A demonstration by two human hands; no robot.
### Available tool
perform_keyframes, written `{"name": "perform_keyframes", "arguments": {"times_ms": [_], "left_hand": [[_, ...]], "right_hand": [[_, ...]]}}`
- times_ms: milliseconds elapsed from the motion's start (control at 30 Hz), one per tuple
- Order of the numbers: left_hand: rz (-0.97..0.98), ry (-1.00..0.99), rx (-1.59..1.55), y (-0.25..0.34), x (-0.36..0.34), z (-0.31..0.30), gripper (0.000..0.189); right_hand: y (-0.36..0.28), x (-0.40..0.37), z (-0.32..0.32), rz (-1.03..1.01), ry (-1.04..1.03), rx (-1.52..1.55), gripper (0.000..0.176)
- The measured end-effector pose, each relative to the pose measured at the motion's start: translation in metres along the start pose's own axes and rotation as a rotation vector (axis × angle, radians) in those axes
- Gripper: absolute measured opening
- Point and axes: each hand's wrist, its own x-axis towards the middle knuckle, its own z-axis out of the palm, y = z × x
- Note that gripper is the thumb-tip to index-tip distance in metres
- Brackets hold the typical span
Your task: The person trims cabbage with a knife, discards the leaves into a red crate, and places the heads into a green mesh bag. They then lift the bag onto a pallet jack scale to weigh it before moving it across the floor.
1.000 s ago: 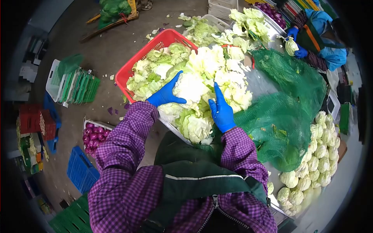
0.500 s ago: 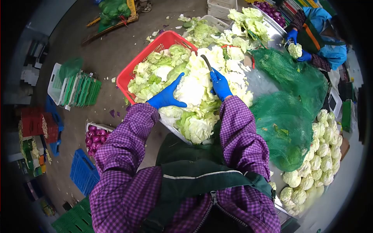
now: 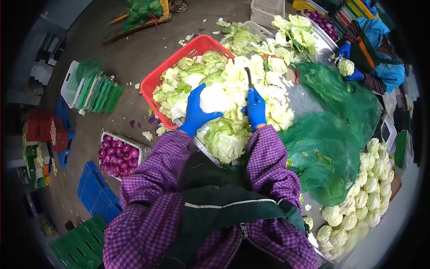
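Observation:
My left hand (image 3: 196, 111), in a blue glove, rests against the left side of a pale cabbage head (image 3: 215, 97), thumb and fingers spread round it. To the right, my right hand (image 3: 255, 107), also gloved in blue, is closed round the handle of a curved knife (image 3: 248, 77) whose dark blade points up and away from me. Loose cabbage leaves (image 3: 229, 142) lie under and around both hands. Just beyond my left hand, a red basket (image 3: 154, 74) holds many light green leaves.
Green netting (image 3: 320, 148) lies right of my hands, with a pile of cabbages (image 3: 369, 188) beyond it. A crate of purple onions (image 3: 118, 157) stands on the floor at left. At the upper right, a co-worker's gloved hands (image 3: 356, 74) hold a cabbage.
The view has shifted slightly. My left hand has turned more upright beside the cabbage head, and the knife in my right hand now points more steeply away from me.

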Motion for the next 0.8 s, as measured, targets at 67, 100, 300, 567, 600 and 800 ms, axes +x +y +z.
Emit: {"name": "perform_keyframes", "arguments": {"times_ms": [67, 100, 300, 567, 600, 800], "left_hand": [[0.159, -0.228, -0.136, -0.026, -0.004, -0.02, 0.108], [0.178, -0.294, -0.199, -0.032, -0.011, -0.03, 0.104], [0.276, -0.378, -0.072, -0.017, -0.024, -0.038, 0.098], [0.316, -0.38, -0.071, -0.022, -0.021, -0.035, 0.104], [0.31, -0.376, -0.068, -0.023, -0.023, -0.037, 0.104], [0.226, -0.358, -0.032, -0.022, -0.031, -0.033, 0.101]], "right_hand": [[0.013, 0.002, -0.02, 0.115, 0.082, 0.055, 0.033], [0.013, 0.007, -0.035, 0.12, 0.131, 0.063, 0.033], [-0.014, -0.026, -0.06, -0.442, 0.247, -0.876, 0.066], [0.001, -0.046, 0.026, -0.458, -0.277, -0.806, 0.054], [0.009, -0.032, 0.024, -0.502, -0.308, -0.716, 0.04], [0.012, -0.002, -0.005, -0.252, -0.214, -0.505, 0.026]]}}
